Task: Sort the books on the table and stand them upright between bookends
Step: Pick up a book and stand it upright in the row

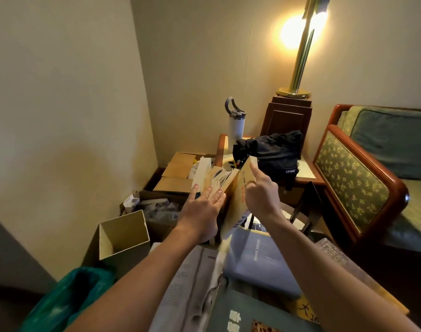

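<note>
1. Nearest the camera, below both wrists, a dark green book point(240, 312), a blue-grey book point(260, 257) and a grey newspaper point(192, 279) lie flat and overlapping. They are unsorted, so the task looks to be in its early part.
2. The left hand point(203, 207) lies flat, with its fingers straight, against a small row of standing books point(219, 178) whose pages fan loosely.
3. The right hand point(260, 192) is just beside it. Its forefinger points up along the cover of a yellow-covered book point(238, 200), and its other fingers are curled. I cannot tell whether the thumb grips the cover.
4. The yellow-covered book leans between the two hands, tilted and not upright.
5. Risk: with only a fingertip on it, the leaning book may slide at its foot and fall towards the flat pile.
6. Risk: if the left hand lifts, the fanned row may splay or topple away from it. I can make out no bookend on that side.
7. A dark slanted plate point(309, 204) beyond the right hand may be a bookend, but I cannot be sure. If it is, it stands apart from the row and supports nothing.
</note>
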The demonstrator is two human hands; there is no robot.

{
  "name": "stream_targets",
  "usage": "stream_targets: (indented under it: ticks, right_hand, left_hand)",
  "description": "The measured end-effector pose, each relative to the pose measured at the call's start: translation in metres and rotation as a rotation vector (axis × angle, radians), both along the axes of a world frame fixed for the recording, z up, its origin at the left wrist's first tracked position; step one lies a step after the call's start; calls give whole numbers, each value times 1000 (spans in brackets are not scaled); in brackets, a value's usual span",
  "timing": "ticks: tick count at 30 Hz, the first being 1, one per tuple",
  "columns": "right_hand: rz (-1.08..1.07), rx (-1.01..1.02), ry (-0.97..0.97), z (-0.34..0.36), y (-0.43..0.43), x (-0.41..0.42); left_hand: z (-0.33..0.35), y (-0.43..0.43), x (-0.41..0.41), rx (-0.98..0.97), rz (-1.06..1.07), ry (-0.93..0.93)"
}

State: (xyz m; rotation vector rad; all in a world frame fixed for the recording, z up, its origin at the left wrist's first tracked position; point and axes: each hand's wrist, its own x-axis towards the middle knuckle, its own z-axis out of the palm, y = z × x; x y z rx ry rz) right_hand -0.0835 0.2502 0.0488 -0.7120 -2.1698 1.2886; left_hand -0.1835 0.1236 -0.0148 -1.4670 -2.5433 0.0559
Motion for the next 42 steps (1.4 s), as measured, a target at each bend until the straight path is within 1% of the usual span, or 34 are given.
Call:
stream_targets:
  ticks: [2,4,5,7,9,13,17,19,25,31,34,37,39,42]
  right_hand:
    - [21,-28,6,-11,-1,-14]
    - [56,-33,-32,-17,0,-23]
    - [73,-29,-59,-21,2,-27]
    - [118,-40,-91,-29,8,-36]
    - [168,-50,-117,-39,12,-43]
    - [250,-38,-149,-54,9,-54]
    - [319,-100,-135,-66,15,-62]
    - [316,-109,-134,-73,22,-64]
    - [311,-284,-59,-79,33,-72]
    - [395,-363,-28,-84,40,-73]
    - [413,-375,8,-89,40,-70]
    - [420,-353,31,-94,40,-70]
    - [413,-344,32,-96,40,-71]
    - [424,-352,52,-95,39,-70]
  left_hand:
    - [0,-2,-5,46,-12,-8]
    - [-2,-10,-14,146,9,-23]
    - [-4,-15,-19,192,41,-52]
    - [-9,-25,-30,250,96,-167]
    - [-14,-29,-37,251,80,-254]
    - [-21,-27,-48,232,16,-184]
    - [-30,-27,-53,291,10,-110]
    - [-33,-28,-53,303,-1,-69]
    - [-31,-18,-53,266,10,53]
    - [-29,-10,-54,324,-6,55]
    - [-21,-7,-55,241,-5,36]
    - [-12,-2,-53,176,6,70]
    - [-8,-1,-51,178,9,68]
    - [-6,-2,-51,218,4,13]
